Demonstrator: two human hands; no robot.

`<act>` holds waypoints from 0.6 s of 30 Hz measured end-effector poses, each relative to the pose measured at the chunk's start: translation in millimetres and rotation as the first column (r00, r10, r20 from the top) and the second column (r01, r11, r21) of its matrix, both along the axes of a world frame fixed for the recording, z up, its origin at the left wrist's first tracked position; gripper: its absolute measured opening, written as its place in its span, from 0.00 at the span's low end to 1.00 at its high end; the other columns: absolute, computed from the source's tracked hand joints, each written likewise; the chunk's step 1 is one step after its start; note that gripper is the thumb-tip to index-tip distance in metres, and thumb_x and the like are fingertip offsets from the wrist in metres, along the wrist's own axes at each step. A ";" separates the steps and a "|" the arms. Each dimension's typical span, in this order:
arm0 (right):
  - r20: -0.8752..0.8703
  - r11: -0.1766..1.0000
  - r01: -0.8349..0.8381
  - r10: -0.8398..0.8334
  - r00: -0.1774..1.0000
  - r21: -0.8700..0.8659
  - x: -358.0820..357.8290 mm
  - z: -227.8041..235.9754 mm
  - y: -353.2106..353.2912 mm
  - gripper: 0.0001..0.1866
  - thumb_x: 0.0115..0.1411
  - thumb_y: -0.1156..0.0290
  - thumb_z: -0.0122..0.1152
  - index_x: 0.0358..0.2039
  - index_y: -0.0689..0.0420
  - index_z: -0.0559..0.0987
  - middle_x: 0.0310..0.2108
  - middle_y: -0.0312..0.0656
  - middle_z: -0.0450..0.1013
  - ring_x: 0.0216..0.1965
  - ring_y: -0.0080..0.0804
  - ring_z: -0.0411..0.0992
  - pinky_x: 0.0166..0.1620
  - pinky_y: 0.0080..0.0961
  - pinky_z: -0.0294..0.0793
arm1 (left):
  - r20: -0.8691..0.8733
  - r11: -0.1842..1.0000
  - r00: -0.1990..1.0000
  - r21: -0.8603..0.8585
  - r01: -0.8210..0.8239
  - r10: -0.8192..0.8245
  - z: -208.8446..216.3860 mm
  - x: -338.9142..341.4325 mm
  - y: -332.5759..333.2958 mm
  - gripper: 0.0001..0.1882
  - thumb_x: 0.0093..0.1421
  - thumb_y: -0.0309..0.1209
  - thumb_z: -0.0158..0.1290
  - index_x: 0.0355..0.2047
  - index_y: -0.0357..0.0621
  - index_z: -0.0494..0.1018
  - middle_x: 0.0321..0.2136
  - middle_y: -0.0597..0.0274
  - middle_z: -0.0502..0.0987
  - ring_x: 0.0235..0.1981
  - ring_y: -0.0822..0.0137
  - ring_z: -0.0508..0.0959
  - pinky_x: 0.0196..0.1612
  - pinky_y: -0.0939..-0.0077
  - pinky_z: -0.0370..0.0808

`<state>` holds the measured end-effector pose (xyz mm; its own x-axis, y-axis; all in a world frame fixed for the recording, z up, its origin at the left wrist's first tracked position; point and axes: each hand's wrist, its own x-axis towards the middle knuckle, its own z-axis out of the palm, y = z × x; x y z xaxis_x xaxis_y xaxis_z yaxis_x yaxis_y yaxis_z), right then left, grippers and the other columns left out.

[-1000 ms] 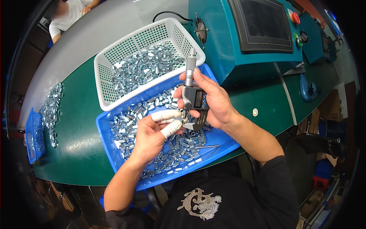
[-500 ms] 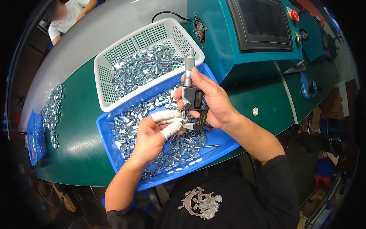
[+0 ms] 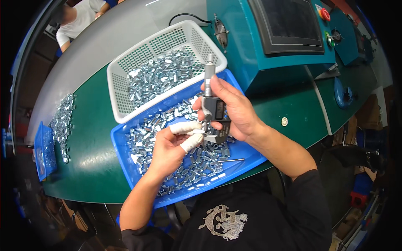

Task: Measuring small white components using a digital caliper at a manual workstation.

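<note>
My right hand (image 3: 242, 115) is wrapped round a digital micrometer (image 3: 215, 109), with its silver thimble pointing up and away from me. My left hand (image 3: 166, 151) wears white covers on thumb and forefinger. Those two fingertips pinch a small metal piece at the micrometer's jaws; the piece is mostly hidden, so whether the jaws touch it I cannot tell. Both hands are above a blue tray (image 3: 122, 157) strewn with shiny hexagonal metal nuts (image 3: 197, 165). A thin metal rod (image 3: 232, 160) lies among them at the tray's right side.
Behind the tray, a white perforated basket (image 3: 113, 94) holds many similar nuts. A teal machine (image 3: 268, 75) with a dark screen stands at the right. More loose nuts (image 3: 63, 123) and a small blue basket (image 3: 39, 161) sit far left. Another person (image 3: 81, 19) is across the table.
The whole view has shifted slightly, so everything sits a little further right. Both hands keep nearly the same hold at the micrometer.
</note>
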<state>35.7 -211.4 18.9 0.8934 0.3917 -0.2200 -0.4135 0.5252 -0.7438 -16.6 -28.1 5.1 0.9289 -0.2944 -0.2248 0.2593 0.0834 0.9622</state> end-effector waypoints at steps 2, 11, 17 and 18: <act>0.004 1.000 -0.006 0.006 1.000 -0.016 -1.9 1.9 -1.5 0.21 0.66 0.49 0.41 0.43 0.56 0.67 0.31 0.45 0.73 0.27 0.25 0.75 0.15 0.12 0.66 | 0.012 0.999 1.000 0.034 0.021 -0.021 -2.9 0.8 0.2 0.13 0.54 0.23 0.58 0.41 0.36 0.75 0.33 0.62 0.79 0.33 0.76 0.77 0.38 0.83 0.74; 0.007 0.998 -0.005 0.006 1.000 -0.056 -2.4 4.4 -3.2 0.22 0.67 0.50 0.37 0.44 0.55 0.67 0.31 0.43 0.73 0.28 0.24 0.74 0.15 0.12 0.65 | 0.239 0.882 0.849 -0.113 -0.458 0.471 10.6 24.2 19.7 0.21 0.57 0.22 0.55 0.51 0.37 0.67 0.37 0.60 0.76 0.35 0.73 0.76 0.33 0.81 0.76; -0.003 0.998 -0.016 0.016 1.000 -0.062 -1.6 4.6 -0.7 0.21 0.67 0.50 0.37 0.45 0.55 0.66 0.31 0.43 0.73 0.28 0.25 0.74 0.15 0.12 0.65 | 0.395 0.735 0.918 0.636 -0.235 -0.048 -0.9 11.6 18.1 0.14 0.50 0.32 0.61 0.37 0.39 0.77 0.33 0.56 0.77 0.30 0.66 0.76 0.31 0.73 0.74; -0.008 0.998 -0.008 0.008 1.000 -0.066 -1.4 3.8 -0.8 0.21 0.67 0.50 0.37 0.45 0.55 0.66 0.30 0.43 0.73 0.28 0.25 0.74 0.15 0.12 0.65 | 0.397 0.625 0.894 0.757 -0.192 -0.206 -3.8 7.0 12.8 0.15 0.50 0.33 0.61 0.36 0.39 0.76 0.31 0.55 0.76 0.30 0.61 0.76 0.32 0.68 0.73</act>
